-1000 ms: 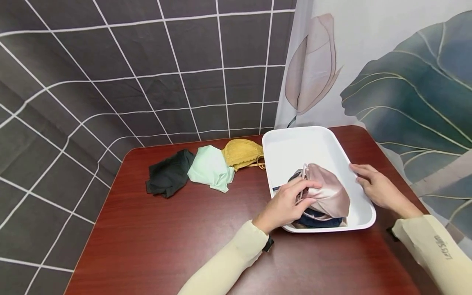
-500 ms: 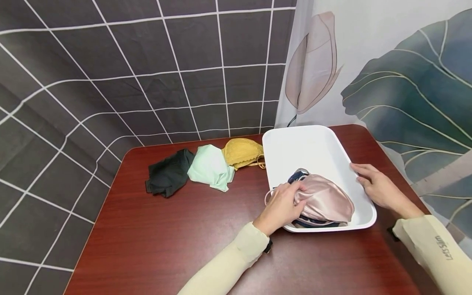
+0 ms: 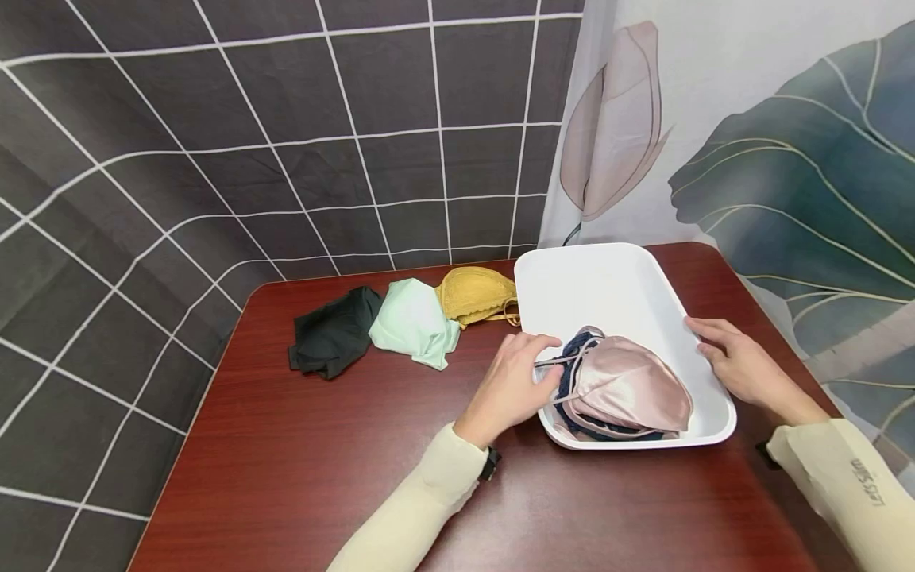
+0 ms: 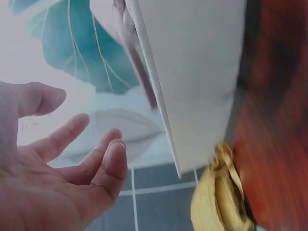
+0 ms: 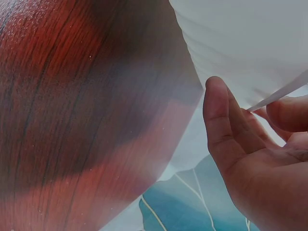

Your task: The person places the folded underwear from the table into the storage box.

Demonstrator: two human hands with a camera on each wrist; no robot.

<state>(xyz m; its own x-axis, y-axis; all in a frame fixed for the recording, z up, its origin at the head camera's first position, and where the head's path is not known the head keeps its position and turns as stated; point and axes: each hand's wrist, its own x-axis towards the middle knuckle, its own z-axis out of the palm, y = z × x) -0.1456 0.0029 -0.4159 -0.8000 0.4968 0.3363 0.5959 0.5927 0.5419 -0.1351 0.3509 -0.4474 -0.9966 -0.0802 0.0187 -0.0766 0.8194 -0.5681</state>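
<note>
Head view: my left thumb and fingers spread loosely, left hand (image 3: 507, 389) beside the straps (image 4: 140, 74); my right hand (image 3: 743, 369) pinches the white tray (image 3: 586, 278). In its near end, one pink bra (image 3: 632, 381) slants far-left to near-right, straps leftward. Leftward on the table (image 3: 322, 477) lie three garments: yellow bra (image 3: 475, 294), mint cloth (image 3: 411, 318), black cloth (image 3: 336, 332).

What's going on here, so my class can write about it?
A person's right hand grips the rim of a white tray. The left hand, fingers loose, is at its other side, beside a pink bra lying over navy fabric inside. Black cloth, mint cloth and a yellow bra lie on the table.
</note>
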